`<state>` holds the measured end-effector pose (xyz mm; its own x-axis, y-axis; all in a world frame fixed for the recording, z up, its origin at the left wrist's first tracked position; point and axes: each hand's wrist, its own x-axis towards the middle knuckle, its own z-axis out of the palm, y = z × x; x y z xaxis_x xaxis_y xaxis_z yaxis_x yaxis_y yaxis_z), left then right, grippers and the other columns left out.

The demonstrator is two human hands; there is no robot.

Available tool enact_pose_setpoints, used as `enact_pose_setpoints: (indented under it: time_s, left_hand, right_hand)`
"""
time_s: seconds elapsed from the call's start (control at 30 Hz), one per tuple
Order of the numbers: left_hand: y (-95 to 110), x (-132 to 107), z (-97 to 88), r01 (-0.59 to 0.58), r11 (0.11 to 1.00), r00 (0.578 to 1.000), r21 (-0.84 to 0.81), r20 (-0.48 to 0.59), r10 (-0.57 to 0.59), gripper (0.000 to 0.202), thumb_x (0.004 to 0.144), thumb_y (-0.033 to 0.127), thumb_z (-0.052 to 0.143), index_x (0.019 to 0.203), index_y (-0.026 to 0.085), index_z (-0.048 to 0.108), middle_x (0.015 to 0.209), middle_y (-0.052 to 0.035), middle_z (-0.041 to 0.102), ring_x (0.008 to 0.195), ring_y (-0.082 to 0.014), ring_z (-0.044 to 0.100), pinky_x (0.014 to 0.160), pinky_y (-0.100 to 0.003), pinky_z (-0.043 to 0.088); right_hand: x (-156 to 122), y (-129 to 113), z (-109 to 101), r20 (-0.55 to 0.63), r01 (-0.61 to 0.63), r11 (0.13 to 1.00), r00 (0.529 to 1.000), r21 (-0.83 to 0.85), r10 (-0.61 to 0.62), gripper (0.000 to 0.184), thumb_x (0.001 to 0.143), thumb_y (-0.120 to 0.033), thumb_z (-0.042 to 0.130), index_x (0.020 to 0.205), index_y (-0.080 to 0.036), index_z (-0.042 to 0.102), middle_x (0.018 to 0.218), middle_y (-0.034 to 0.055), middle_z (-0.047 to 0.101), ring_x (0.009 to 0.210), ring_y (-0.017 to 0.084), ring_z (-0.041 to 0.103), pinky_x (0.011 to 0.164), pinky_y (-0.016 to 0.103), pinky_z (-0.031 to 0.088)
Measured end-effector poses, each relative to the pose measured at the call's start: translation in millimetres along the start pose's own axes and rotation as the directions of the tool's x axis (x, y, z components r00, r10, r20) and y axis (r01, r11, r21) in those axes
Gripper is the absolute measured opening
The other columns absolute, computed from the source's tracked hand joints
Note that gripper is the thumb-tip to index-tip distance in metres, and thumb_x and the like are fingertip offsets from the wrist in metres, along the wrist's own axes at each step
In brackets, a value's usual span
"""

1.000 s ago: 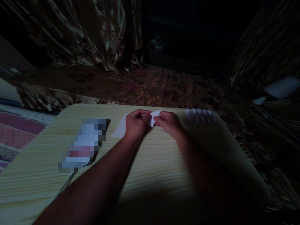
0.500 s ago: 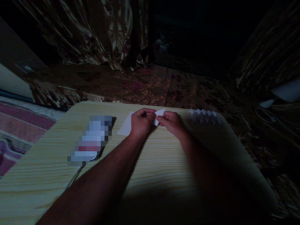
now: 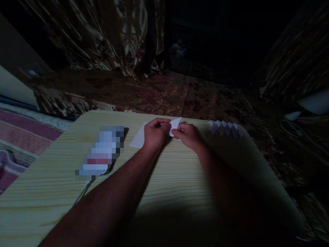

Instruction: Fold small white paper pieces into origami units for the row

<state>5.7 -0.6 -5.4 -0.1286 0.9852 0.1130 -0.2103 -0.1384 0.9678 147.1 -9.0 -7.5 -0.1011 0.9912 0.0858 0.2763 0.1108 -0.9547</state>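
Note:
Between my two hands is a small piece of folded white paper (image 3: 175, 125), its pointed corner sticking up. My left hand (image 3: 155, 134) is closed on the paper's left side, thumb and fingers pinching it. On the other side, my right hand (image 3: 188, 133) pinches the paper's lower right edge between thumb and fingers. Flat on the table, partly hidden behind my left hand, lies white sheet paper (image 3: 138, 138). Several folded white paper pieces (image 3: 226, 129) stand in rows near the far right corner.
The pale wood-grain table (image 3: 174, 178) has rounded corners. On its left lies a blurred-out device (image 3: 102, 151) with a cable (image 3: 81, 192). A patterned cloth-covered ledge (image 3: 154, 91) and curtains (image 3: 128, 37) stand behind. A striped bedspread (image 3: 17, 137) is at left.
Both hands keep hold of the folded paper, whose tip points slightly higher. My right fingers have shifted a little along its edge. The view has moved slightly.

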Motion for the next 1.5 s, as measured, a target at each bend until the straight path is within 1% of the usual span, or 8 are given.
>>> enact_pose_setpoints:
  time_s: [0.2,0.4,0.7,0.9,1.03,1.17,1.3,1.5]
  left_hand:
    - [0.7,1.1,0.4,-0.001,0.999,0.999,-0.033,-0.046,-0.001,0.022,0.061,0.025,0.074,0.08,0.014,0.072,0.065,-0.0022,0.066,0.055,-0.0113,0.056,0.052,-0.022,0.043]
    - [1.5,1.5,0.5,0.014,0.996,0.997,-0.091,-0.072,-0.02,0.023,0.06,0.025,0.076,0.079,0.014,0.071,0.063,-0.001,0.065,0.054,-0.011,0.056,0.051,-0.022,0.043]
    - [1.0,2.1,-0.7,0.02,0.992,0.998,-0.126,-0.063,-0.028,0.025,0.058,0.026,0.077,0.08,0.014,0.071,0.065,-0.0012,0.065,0.056,-0.0112,0.056,0.053,-0.023,0.043]
    - [3.6,-0.4,1.3,0.021,0.997,0.999,-0.077,-0.039,-0.024,0.033,0.059,0.029,0.077,0.088,0.013,0.071,0.067,-0.002,0.066,0.055,-0.011,0.056,0.054,-0.023,0.043]
    - [4.8,-2.7,2.8,0.032,0.996,0.999,-0.085,0.013,-0.031,0.038,0.058,0.029,0.078,0.092,0.014,0.07,0.069,-0.0017,0.066,0.056,-0.0114,0.058,0.056,-0.024,0.045]
    - [4.6,-3.3,2.4,0.043,0.994,0.996,-0.096,0.088,-0.035,0.04,0.057,0.025,0.078,0.095,0.015,0.069,0.067,0.0006,0.065,0.055,-0.0111,0.058,0.058,-0.025,0.047]
    - [2.4,-1.7,0.6,0.044,0.995,0.997,-0.087,0.065,-0.038,0.037,0.057,0.025,0.078,0.092,0.015,0.069,0.065,0.0014,0.063,0.053,-0.0105,0.057,0.056,-0.024,0.046]
    - [3.8,-1.2,0.8,0.035,0.996,0.999,-0.083,0.041,-0.032,0.03,0.057,0.026,0.076,0.084,0.014,0.069,0.067,-0.0013,0.066,0.055,-0.012,0.058,0.055,-0.024,0.045]
  right_hand:
    - [-2.9,-2.6,-2.1,0.056,0.047,0.998,0.997,-0.034,-0.046,0.018,0.072,-0.032,0.062,0.066,-0.017,0.054,0.058,-0.0019,0.058,0.053,0.01,0.05,0.051,0.022,0.034]
    - [-5.0,-5.3,-3.8,0.068,0.065,0.995,0.996,-0.072,-0.06,0.016,0.072,-0.031,0.06,0.067,-0.016,0.055,0.057,-0.0034,0.053,0.052,0.009,0.045,0.048,0.022,0.03]
    - [-6.1,-6.8,-3.5,0.052,0.056,0.997,0.997,-0.057,-0.053,0.016,0.071,-0.031,0.062,0.068,-0.016,0.056,0.057,-0.004,0.051,0.053,0.009,0.044,0.05,0.022,0.031]
    - [-7.9,-8.4,0.3,0.016,0.055,0.995,0.998,-0.081,-0.053,0.023,0.072,-0.036,0.063,0.063,-0.016,0.056,0.057,-0.003,0.053,0.053,0.009,0.043,0.05,0.023,0.03]
    - [-7.6,-8.0,0.3,-0.025,0.032,0.996,0.999,-0.086,-0.034,0.023,0.072,-0.034,0.063,0.059,-0.016,0.056,0.055,-0.0015,0.056,0.05,0.009,0.043,0.049,0.023,0.03]
    - [-7.5,-7.3,-0.9,-0.013,0.03,0.999,0.999,-0.039,-0.03,0.024,0.072,-0.034,0.064,0.058,-0.016,0.056,0.055,-0.0006,0.059,0.049,0.008,0.044,0.047,0.022,0.029]
    - [-7.5,-6.2,-1.0,-0.002,0.026,0.999,1.0,-0.032,-0.027,0.025,0.071,-0.035,0.065,0.058,-0.016,0.056,0.055,-0.0008,0.059,0.048,0.008,0.043,0.047,0.022,0.028]
    - [-7.3,-7.5,-1.5,0.009,0.037,0.999,0.999,-0.008,-0.037,0.023,0.072,-0.035,0.064,0.06,-0.016,0.059,0.055,-0.0003,0.06,0.049,0.009,0.046,0.048,0.022,0.031]
